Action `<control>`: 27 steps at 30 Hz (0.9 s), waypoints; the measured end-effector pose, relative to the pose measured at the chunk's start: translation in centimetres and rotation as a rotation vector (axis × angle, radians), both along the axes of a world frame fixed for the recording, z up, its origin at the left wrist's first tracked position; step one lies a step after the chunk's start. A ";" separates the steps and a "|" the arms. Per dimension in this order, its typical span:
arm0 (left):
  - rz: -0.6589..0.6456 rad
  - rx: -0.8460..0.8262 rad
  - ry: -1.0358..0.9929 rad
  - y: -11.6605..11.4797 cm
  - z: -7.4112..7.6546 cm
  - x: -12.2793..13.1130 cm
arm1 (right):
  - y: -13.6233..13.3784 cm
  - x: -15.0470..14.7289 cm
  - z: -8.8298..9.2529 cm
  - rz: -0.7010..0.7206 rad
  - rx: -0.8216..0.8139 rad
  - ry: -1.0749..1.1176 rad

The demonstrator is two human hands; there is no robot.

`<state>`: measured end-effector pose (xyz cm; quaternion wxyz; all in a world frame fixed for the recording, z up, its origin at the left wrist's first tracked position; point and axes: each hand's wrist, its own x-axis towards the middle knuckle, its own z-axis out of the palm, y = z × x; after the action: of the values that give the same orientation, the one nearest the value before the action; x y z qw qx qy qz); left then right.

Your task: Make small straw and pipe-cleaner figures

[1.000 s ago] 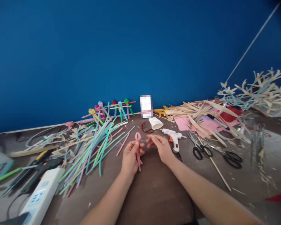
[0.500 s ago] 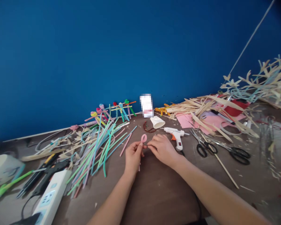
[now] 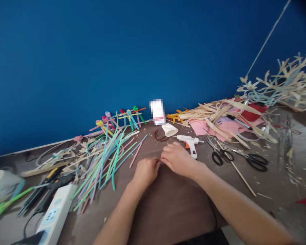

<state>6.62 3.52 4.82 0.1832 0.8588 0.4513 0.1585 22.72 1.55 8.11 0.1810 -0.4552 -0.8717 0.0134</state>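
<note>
My left hand (image 3: 147, 170) is closed, its thumb and fingertips pressed together near the middle of the table. My right hand (image 3: 175, 156) meets it from the right, also in a pinch. Between the fingertips a small bit of a pink pipe cleaner (image 3: 159, 163) shows; the hands hide the rest of it. Just beyond my right hand lies a white hot glue gun (image 3: 189, 140) with an orange trigger. To the left of my left hand are a single pink pipe cleaner (image 3: 136, 155) and a heap of pastel pipe cleaners (image 3: 109, 153).
Two pairs of black-handled scissors (image 3: 217, 157) and a thin stick (image 3: 242, 177) lie at the right. Behind them are pale strips (image 3: 209, 117) on pink sheets (image 3: 197, 127). A white paper cup (image 3: 170, 129) lies near the blue wall (image 3: 132, 51). A power strip (image 3: 56, 209) sits front left.
My left hand has rolled over, knuckles up, and the pink loop that stuck out above its fingers is now hidden. My right hand stays close beside it. The view has shifted slightly.
</note>
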 end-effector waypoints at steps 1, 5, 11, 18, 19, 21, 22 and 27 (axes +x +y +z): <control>-0.072 -0.029 0.009 -0.1 0.4 0.0 | 0.3 0.4 0.1 0.017 -0.037 0.051; -0.289 -0.218 -0.177 -0.4 1.5 -0.2 | 1.7 1.8 -0.9 0.039 -0.351 0.397; -0.071 -0.264 -0.515 -0.4 0.3 -0.1 | 2.7 2.3 -3.0 -0.085 -0.754 0.865; 0.273 -0.122 -0.634 0.2 -0.5 0.5 | 1.7 0.4 -3.0 -0.175 -0.647 0.848; 0.290 -0.126 -0.654 0.3 -0.6 0.5 | 1.6 0.1 -3.0 -0.174 -0.613 0.829; 0.308 -0.124 -0.685 0.6 -0.8 0.5 | 1.5 -0.2 -3.0 -0.175 -0.557 0.804; 0.315 -0.122 -0.701 0.7 -1.0 0.4 | 1.5 -0.3 -3.0 -0.183 -0.535 0.797; 0.370 -0.391 -0.938 1.2 -1.9 0.3 | 1.8 0.5 -3.1 -0.220 -0.567 0.813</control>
<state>6.95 4.73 2.92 0.4903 0.5520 0.4859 0.4678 23.19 3.38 5.01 0.3752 -0.5336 -0.6397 0.4066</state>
